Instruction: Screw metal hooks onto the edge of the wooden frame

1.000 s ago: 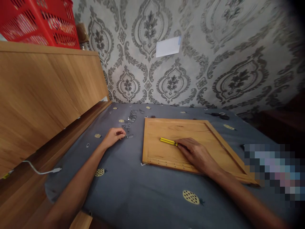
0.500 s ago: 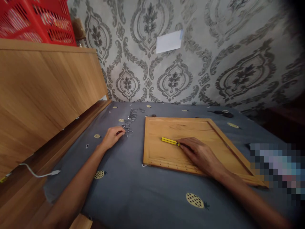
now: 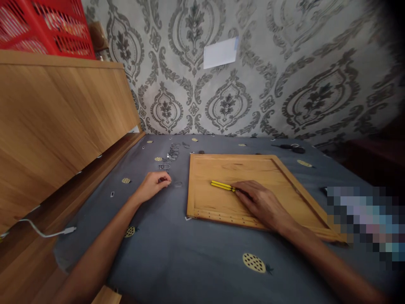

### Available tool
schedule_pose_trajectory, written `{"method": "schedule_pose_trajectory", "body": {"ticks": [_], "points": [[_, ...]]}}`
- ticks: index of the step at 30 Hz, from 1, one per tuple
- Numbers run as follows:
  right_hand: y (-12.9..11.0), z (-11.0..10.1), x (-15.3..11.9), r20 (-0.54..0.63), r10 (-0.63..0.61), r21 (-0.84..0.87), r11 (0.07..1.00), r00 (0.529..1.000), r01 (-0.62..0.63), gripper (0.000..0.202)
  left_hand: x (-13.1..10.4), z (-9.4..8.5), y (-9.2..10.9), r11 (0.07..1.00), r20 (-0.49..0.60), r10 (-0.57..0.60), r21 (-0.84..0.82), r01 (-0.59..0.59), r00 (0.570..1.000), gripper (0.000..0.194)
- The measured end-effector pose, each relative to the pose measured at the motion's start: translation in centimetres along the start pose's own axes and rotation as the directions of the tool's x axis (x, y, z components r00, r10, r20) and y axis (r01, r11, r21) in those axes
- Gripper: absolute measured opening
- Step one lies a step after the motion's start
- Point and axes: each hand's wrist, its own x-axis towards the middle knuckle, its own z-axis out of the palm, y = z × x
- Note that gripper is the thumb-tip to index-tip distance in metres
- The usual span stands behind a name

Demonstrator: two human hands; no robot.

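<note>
My left hand (image 3: 154,185) is over the grey cloth left of the wooden board, its fingertips pinched on a small wire piece (image 3: 179,184) that looks blurred. Just behind it lie several small metal wire pieces (image 3: 173,151) in a loose row, with another (image 3: 163,167) close to my fingers. My right hand (image 3: 261,200) rests over the framed wooden board (image 3: 202,194), fingers closed on the handles of yellow-handled pliers (image 3: 222,185). Small holes dot the board's near edge.
A dark tool (image 3: 289,147) lies at the back right of the grey cloth (image 3: 190,261). A wooden cabinet (image 3: 63,114) bearing a red basket (image 3: 63,25) stands left, near a white cable (image 3: 44,232). A pixelated object (image 3: 367,223) is at right.
My left hand has moved slightly right and nearer, carrying the wire piece away from the others. My right hand still holds the pliers over the board. The view has shifted slightly.
</note>
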Motion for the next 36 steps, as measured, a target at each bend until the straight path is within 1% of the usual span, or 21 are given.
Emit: {"method": "schedule_pose_trajectory", "body": {"ticks": [2, 5, 8, 14, 17, 19, 21, 24, 28, 30, 33, 36], "points": [[0.0, 0.0, 0.0, -0.002, -0.003, -0.002, 1.0, 1.0, 0.003, 0.034, 0.0, 0.4, 0.0, 0.999, 0.07, -0.042, -0.011, 0.043, 0.997, 0.023], [0.0, 0.0, 0.0, -0.006, -0.004, -0.002, 1.0, 1.0, 0.004, 0.033, 0.1, 0.3, -0.5, 0.993, 0.085, -0.117, 0.005, 0.117, 0.989, 0.022], [-0.1, -0.1, 0.0, -0.008, -0.004, 0.0, 1.0, 1.0, 0.004, 0.032, 0.3, -0.7, -1.4, 0.982, 0.037, -0.182, 0.057, 0.179, 0.983, 0.023], [-0.3, -0.3, 0.0, -0.001, -0.009, 0.0, 1.0, 1.0, 0.009, 0.033, -0.4, -3.9, -3.2, 0.949, -0.08, -0.262, 0.16, 0.271, 0.962, 0.023], [-0.1, -0.2, 0.0, 0.002, -0.01, 0.003, 1.0, 1.0, 0.01, 0.033, -0.7, -4.9, -3.5, 0.944, -0.133, -0.276, 0.147, 0.294, 0.952, 0.023], [0.0, -0.2, 0.0, 0.004, -0.007, 0.004, 1.0, 1.0, 0.007, 0.032, -0.6, -5.0, -3.5, 0.953, -0.144, -0.268, 0.104, 0.284, 0.952, 0.023], [0.1, -0.1, 0.0, 0.005, 0.0, 0.004, 1.0, 1.0, 0.0, 0.031, -0.3, -4.4, -3.2, 0.967, -0.126, -0.247, 0.035, 0.253, 0.961, 0.023], [0.0, -0.1, 0.1, 0.01, 0.013, 0.0, 1.0, 1.0, -0.013, 0.03, 0.3, -2.5, -2.0, 0.976, -0.051, -0.202, -0.099, 0.196, 0.978, 0.024], [-0.3, 0.0, 0.0, 0.027, 0.029, -0.005, 1.0, 0.999, -0.029, 0.026, 0.6, 0.4, 0.8, 0.953, 0.056, -0.126, -0.271, 0.137, 0.99, 0.025], [-0.4, -0.1, 0.0, 0.028, 0.032, 0.0, 0.999, 0.999, -0.032, 0.022, 0.4, 1.5, 2.2, 0.934, 0.09, -0.091, -0.338, 0.116, 0.992, 0.025], [-0.9, -0.5, 0.1, 0.007, 0.02, 0.027, 0.999, 1.0, -0.021, 0.022, 0.1, 2.3, 4.1, 0.904, 0.13, -0.055, -0.414, 0.105, 0.99, 0.025], [-2.6, -1.0, 0.1, -0.024, 0.004, 0.076, 0.997, 1.0, -0.002, 0.027, 0.0, 2.6, 5.2, 0.881, 0.164, -0.034, -0.461, 0.107, 0.986, 0.025]]}}
